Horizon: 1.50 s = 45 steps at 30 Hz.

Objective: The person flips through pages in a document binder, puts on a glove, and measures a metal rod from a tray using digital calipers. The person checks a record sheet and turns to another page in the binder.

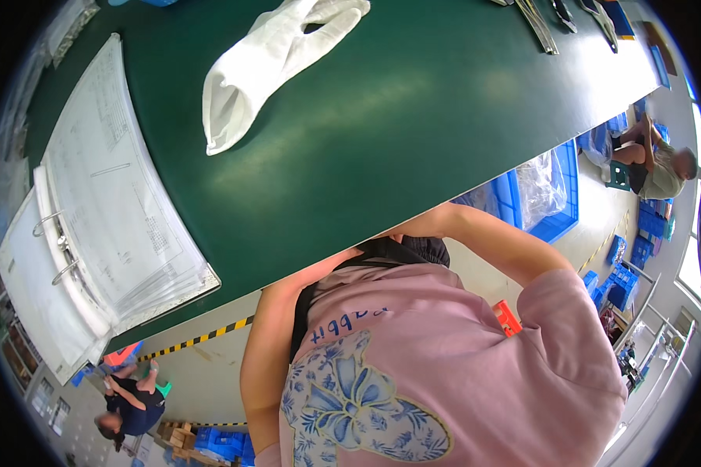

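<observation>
Both forearms reach in under the near edge of the green table point(350, 148). My left hand point(336, 265) shows only its back near the wrist; the table edge hides its fingers. My right hand point(414, 224) is partly in sight at the same edge, close to a bunched dark cloth point(427, 251) at my waist. Its fingers are hidden too, so whatever either hand holds cannot be made out. On the tabletop, beyond both hands, lies a limp white cloth glove point(261, 74), its cuff gaping toward me.
An open ring binder point(125, 202) with drawing sheets covers the table's left side. Metal hand tools point(539, 29) lie at the far right. Beyond the right edge stands a blue crate point(565, 198) with clear plastic bags. Other people sit at left point(136, 401) and right point(662, 171).
</observation>
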### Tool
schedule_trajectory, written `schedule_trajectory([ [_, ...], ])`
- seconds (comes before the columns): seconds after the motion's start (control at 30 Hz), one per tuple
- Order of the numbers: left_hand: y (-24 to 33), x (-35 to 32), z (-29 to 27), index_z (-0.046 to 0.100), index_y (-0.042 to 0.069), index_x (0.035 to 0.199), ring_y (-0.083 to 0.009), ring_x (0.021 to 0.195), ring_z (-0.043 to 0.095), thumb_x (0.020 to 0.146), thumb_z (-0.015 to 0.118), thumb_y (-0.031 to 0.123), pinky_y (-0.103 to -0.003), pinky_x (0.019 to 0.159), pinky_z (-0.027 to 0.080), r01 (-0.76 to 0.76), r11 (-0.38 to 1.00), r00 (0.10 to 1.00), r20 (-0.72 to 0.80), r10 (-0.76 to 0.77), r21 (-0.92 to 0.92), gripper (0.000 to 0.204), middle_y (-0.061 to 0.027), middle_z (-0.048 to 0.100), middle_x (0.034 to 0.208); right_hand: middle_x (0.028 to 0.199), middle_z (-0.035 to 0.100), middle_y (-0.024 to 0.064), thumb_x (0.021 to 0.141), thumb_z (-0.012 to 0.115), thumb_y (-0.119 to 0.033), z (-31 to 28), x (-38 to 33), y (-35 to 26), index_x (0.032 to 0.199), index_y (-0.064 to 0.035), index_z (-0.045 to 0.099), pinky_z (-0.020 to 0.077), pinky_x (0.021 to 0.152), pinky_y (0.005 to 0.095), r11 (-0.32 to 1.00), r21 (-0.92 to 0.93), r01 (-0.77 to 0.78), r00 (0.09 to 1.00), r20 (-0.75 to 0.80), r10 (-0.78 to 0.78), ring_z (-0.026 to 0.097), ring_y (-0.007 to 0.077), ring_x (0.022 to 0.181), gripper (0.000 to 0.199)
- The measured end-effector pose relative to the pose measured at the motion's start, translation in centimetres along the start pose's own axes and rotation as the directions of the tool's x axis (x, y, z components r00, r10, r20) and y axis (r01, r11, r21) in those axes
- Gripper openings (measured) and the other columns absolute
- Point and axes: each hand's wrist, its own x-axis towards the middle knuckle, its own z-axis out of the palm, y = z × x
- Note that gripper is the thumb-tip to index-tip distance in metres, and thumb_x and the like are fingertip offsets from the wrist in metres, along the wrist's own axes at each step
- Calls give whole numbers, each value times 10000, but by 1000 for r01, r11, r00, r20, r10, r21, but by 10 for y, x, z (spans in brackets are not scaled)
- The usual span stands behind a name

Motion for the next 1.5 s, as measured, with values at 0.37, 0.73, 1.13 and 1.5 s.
schedule_trajectory([
  [0.37,26,8,-2,649,21,970,-163,772,585,761,731,107,-307,694,482,87,990,994,62,-95,110,240,-37,662,886,875,658,72,731,653,-30,-5,-30,20,1047,-3,660,508,703,260,960,-124,251,968,45,-248,603,141,751,317],
  [0.73,12,7,-3,644,12,921,-148,741,590,700,709,79,-284,662,474,61,996,988,136,-68,59,241,-63,648,844,780,647,58,758,684,-84,-2,-27,29,974,11,677,513,687,272,969,-95,226,973,-13,-228,615,145,749,236],
  [1.13,31,9,2,606,6,1064,-153,802,588,760,718,132,-289,696,476,88,995,980,185,-79,-45,347,-51,626,897,901,640,134,685,769,-234,0,-25,25,1007,33,648,521,719,305,954,-237,185,982,84,-170,638,224,827,436],
  [1.5,27,5,17,469,-9,1309,-175,1101,535,881,603,48,-300,961,422,428,885,873,338,-353,-182,452,-105,572,1218,884,662,70,742,670,106,1,-32,40,965,44,620,519,763,280,924,359,129,985,64,-162,641,145,836,237],
])
